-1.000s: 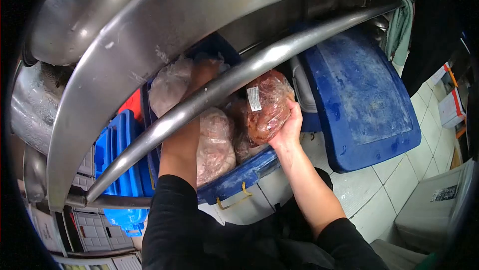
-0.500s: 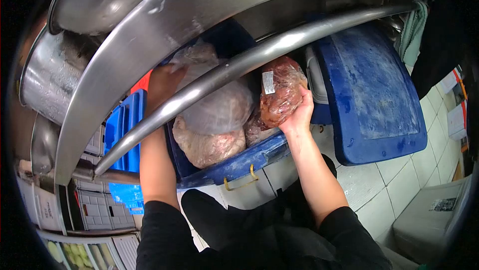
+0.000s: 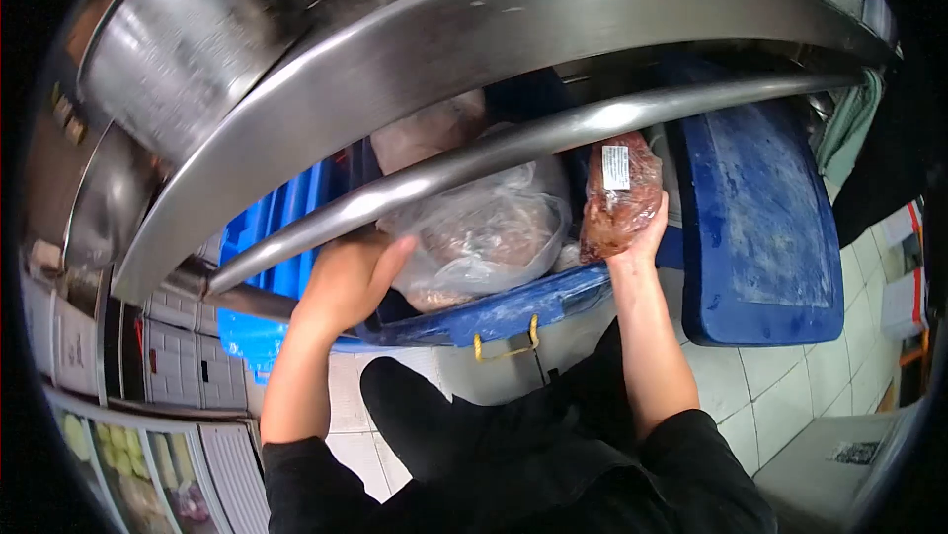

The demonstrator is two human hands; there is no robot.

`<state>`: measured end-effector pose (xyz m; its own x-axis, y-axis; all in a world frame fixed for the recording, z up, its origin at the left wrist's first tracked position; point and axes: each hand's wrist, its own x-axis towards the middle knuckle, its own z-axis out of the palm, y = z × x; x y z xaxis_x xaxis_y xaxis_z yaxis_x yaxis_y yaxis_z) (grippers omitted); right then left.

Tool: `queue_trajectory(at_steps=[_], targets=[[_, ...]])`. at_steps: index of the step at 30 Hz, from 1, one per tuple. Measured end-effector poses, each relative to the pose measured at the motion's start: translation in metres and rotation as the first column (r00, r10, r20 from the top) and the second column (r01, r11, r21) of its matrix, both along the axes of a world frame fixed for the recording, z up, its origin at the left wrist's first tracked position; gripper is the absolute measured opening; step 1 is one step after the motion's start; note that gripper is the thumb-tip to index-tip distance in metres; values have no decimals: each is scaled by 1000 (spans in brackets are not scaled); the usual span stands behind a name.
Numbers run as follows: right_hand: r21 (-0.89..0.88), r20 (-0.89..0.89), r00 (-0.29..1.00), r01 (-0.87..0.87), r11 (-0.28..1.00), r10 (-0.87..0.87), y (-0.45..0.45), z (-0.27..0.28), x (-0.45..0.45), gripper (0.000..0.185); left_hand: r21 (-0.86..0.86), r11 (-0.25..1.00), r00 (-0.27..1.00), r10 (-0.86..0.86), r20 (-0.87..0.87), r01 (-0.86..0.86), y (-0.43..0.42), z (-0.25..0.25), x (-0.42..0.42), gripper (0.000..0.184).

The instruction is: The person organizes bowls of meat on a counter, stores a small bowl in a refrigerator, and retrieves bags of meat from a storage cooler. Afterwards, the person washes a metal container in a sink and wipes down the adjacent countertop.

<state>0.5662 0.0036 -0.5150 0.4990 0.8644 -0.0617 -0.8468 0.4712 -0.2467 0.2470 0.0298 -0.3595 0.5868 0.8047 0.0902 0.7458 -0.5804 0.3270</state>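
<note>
In my right hand [image 3: 647, 238] is a dark red piece of meat [image 3: 627, 203] in clear plastic wrap with a white label, held upright over the right end of a blue bin [image 3: 578, 292]. My left hand [image 3: 346, 277] is at the bin's left front edge, beside a clear plastic bag [image 3: 494, 238] of pale contents. Its thumb stretches out toward the bag, while the other fingers are partly hidden by the metal bar; I see nothing held in it. Further back in the bin is another pale wrapped bundle [image 3: 430, 129], partly behind the bar.
A steel bar [image 3: 553, 129] and the steel counter edge [image 3: 474, 26] cross above the bin. A blue lid [image 3: 765, 228] rests to the right. Light blue crates [image 3: 267, 238] stand on the left, and metal pots [image 3: 197, 50] sit above. Tiled floor [image 3: 395, 455] lies below.
My left hand has drawn back from the far bagged bundle to the bin's near left edge. The bag now lies lower and looser in front. The view has shifted; my right hand still holds the meat.
</note>
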Motion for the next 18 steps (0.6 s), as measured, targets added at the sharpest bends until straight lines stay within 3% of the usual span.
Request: queue_trajectory(at_steps=[2,3,4,6,8,9,10,11,12,14,15,16,17,18], targets=[[42,75,996,-50,998,46,2,-12,2,50,241,970,998,-30,-49,41,23,-24,2,32],[13,48,997,-68,998,67,-1,-6,-1,50,244,969,999,-29,-43,39,32,-42,7,32],[-14,24,996,-83,996,84,-3,0,-2,50,462,885,998,-38,-55,59,40,-60,15,34],[12,98,981,-167,986,165,-12,5,-5,52,661,747,998,-45,-54,69,49,-60,28,37],[16,113,960,-261,965,258,-13,3,0,52,394,914,966,13,-257,93,59,-51,37,40],[-77,93,953,-281,957,288,-17,11,-2,54,398,913,967,12,-253,93,62,-48,43,40],[-76,94,954,-277,958,283,-25,17,-1,54,381,925,994,29,-110,15,65,-46,50,37],[-86,144,890,-425,901,433,-34,23,1,57,351,935,998,46,35,-55,67,-45,59,34],[-104,193,800,-559,822,568,-41,26,4,62,353,935,999,35,35,-45,68,-43,69,34],[-132,105,769,-618,775,631,-51,33,-1,58,406,904,987,84,135,-132,71,-39,87,30],[-234,177,776,-564,792,605,-46,29,-3,54,499,861,956,-60,289,-97,85,-53,93,25],[-330,247,774,-498,802,583,-43,36,-10,51,500,861,955,-68,289,-90,94,-55,101,25],[-297,188,752,-569,767,631,-49,46,-15,47,567,823,974,-110,199,-22,103,-58,109,23],[-282,359,707,-539,793,609,-37,34,-16,45,624,780,984,-147,102,52,106,-60,116,22]])
